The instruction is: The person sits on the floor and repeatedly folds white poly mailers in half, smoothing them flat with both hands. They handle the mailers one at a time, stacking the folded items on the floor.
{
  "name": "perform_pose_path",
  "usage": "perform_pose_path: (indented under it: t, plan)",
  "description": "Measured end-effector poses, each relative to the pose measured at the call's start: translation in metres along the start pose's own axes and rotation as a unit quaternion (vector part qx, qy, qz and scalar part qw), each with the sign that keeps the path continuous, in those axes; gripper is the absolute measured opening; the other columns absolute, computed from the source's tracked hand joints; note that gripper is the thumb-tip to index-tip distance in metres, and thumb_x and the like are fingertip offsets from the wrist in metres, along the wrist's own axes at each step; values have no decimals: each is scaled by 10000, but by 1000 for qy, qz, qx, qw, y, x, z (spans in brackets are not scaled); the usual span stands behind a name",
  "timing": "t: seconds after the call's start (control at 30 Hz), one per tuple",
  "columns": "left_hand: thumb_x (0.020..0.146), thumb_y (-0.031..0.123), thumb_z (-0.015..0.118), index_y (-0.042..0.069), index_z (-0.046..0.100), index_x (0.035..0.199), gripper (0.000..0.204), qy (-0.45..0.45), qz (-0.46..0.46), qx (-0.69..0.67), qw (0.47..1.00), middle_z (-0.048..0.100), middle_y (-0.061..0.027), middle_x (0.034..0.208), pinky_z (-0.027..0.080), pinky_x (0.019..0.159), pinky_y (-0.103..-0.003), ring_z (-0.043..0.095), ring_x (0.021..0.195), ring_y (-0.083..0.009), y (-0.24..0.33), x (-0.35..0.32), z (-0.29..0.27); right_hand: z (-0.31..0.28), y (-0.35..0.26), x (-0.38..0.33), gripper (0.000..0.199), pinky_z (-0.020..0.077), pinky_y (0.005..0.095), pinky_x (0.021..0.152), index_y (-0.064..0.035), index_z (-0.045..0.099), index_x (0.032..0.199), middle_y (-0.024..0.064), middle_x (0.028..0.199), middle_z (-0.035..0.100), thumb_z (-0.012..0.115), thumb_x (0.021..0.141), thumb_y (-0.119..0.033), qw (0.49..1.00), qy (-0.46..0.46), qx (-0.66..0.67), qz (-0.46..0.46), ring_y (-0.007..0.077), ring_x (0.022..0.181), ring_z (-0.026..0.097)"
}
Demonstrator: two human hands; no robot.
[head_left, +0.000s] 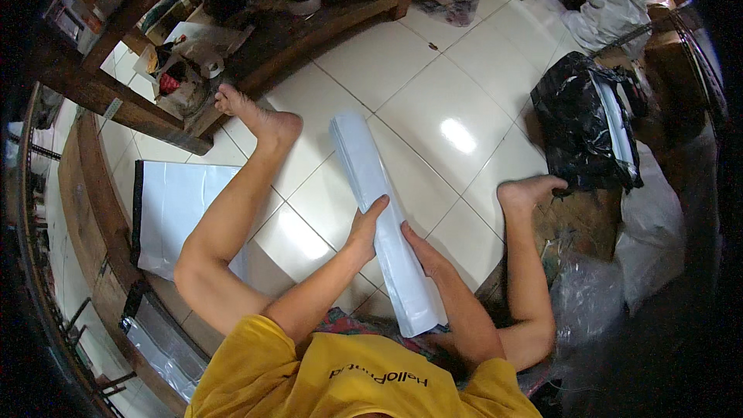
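- Head view: bundle (390, 241) looks gathered long, not yet let go; a flat sheet (178, 205) toward nine o'clock may remain.
- Left hand (365, 230) grips the bundle's nine-o'clock edge, thumb on top; right hand (425, 253) holds its three-o'clock edge, fingers partly hidden.
- Bundle lies between them, far end toward eleven.

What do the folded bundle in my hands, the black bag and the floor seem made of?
Folded bundle: probably plastic film, pale and smooth, given its sheen and layered edges; coated paper isn't ruled out.
Black bag: likely plastic, glossy, with sharp crinkles.
Floor: seemingly glazed ceramic tile, shown by glare and straight joints.
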State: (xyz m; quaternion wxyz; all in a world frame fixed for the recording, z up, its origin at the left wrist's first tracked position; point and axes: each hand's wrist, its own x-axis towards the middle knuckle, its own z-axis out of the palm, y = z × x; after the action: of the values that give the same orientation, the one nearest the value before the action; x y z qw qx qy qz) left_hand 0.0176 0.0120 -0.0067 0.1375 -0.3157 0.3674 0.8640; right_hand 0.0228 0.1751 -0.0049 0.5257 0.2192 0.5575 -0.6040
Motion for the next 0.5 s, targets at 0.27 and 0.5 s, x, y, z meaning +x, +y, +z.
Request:
perform_pose_path:
  t: [0.27,0.5]
  plan:
    - [780,220,827,-17,258,1429,895,-6,289,201,936,479,-202,1310,495,954,-384,538,1187,-305,34,-56,35,44,-29,-62,1144,377,441,1116,19,177,1516,283,1449,432,884,696,-351,857,107,-315,-394,383,1316,485]
    - [581,307,960,-16,161,1462,1233,-86,507,462,722,443,-212,1341,394,1059,-439,483,1260,-324,84,-80,44,48,-74,-79,1062,347,450,1138,8,255,1480,249,1444,424,881,696,-339,759,75,-441,-474,399,1363,414]
